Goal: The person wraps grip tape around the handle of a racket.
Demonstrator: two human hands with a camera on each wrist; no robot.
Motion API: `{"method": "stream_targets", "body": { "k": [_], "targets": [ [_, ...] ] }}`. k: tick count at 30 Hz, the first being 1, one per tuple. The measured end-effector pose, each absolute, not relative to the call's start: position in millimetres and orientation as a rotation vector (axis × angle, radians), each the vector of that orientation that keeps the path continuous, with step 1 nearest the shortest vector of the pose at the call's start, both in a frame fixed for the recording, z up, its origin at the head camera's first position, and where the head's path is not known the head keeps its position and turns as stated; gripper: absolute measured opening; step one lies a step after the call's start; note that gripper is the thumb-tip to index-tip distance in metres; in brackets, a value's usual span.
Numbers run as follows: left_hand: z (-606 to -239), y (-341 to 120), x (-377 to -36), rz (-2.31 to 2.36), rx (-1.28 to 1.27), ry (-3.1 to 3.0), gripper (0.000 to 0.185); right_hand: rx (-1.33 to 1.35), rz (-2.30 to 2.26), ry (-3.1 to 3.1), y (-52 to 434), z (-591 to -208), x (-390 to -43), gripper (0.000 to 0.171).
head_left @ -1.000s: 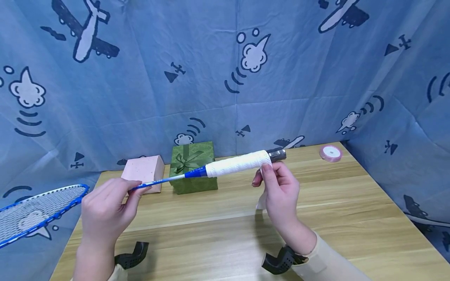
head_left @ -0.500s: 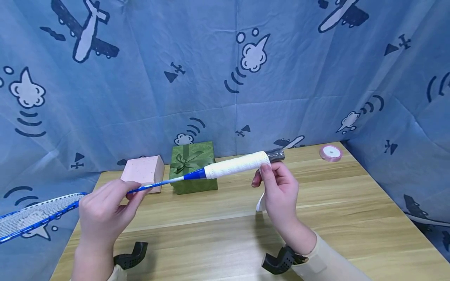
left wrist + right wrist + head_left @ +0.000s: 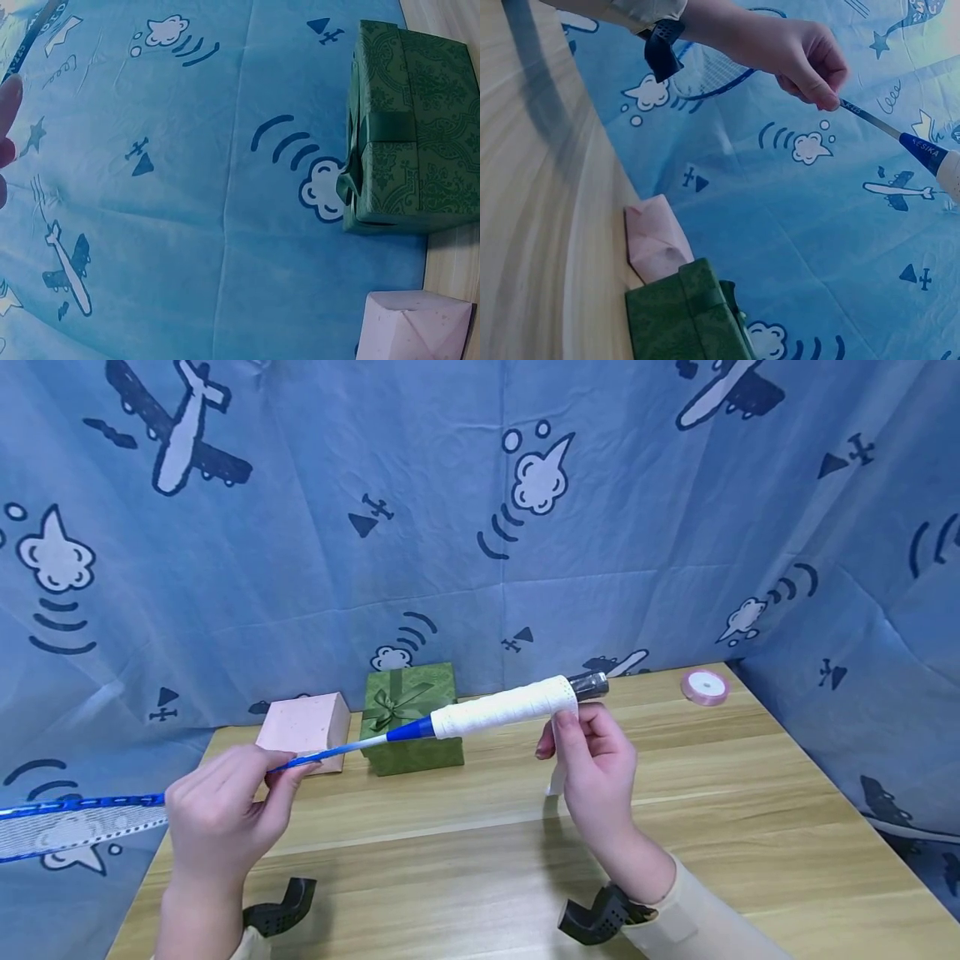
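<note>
A blue badminton racket (image 3: 408,730) is held slantwise above the table, its strung head at the left. My left hand (image 3: 225,806) pinches the thin shaft between thumb and fingers. White grip tape (image 3: 502,708) covers most of the handle in wound layers; the dark butt end (image 3: 588,686) is bare. Close to that end, my right hand (image 3: 600,768) pinches the loose strip of tape, whose tail hangs below the fingers. In the right wrist view the left hand (image 3: 806,64) is seen on the shaft; the right hand is outside that view.
On the wooden table (image 3: 450,877), a pink box (image 3: 300,722) and a green gift box (image 3: 416,756) with a bow stand at the back. A pink ribbon spool (image 3: 705,687) lies at the back right. Behind hangs a blue printed curtain (image 3: 420,460).
The racket has turned about its long axis, so its head shows at a different angle, and shifted slightly left. The right hand keeps hold of the tape and stays almost in place.
</note>
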State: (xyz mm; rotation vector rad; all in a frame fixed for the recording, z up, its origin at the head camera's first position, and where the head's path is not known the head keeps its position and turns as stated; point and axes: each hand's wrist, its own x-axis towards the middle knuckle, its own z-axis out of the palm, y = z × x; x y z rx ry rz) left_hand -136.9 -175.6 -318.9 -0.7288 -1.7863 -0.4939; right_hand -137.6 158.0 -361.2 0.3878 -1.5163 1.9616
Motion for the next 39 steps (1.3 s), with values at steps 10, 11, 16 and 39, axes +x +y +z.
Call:
{"method": "stream_targets", "body": {
  "k": [10, 11, 16, 39],
  "targets": [
    [-317.6, -179.9, -135.1, -0.475, -0.788, -1.894, 0.045, 0.358, 1.926, -1.546, 156.7, -361.9, -136.2, 0.026],
    [-317.6, -179.1, -135.5, -0.480, -0.788, -1.880, 0.046, 0.359, 1.931, -1.542, 157.3, -362.2, -136.2, 0.026],
    [-317.7, -176.9, -136.4, -0.492, -0.793, -1.842, 0.047, 0.349, 1.940, -1.545, 159.5, -363.4, -136.5, 0.023],
    [-320.8, -178.9, -136.6, -0.477, -0.810, -1.839, 0.046, 0.394, 1.942, -1.520, 158.5, -363.9, -136.7, 0.025]
  ]
}}
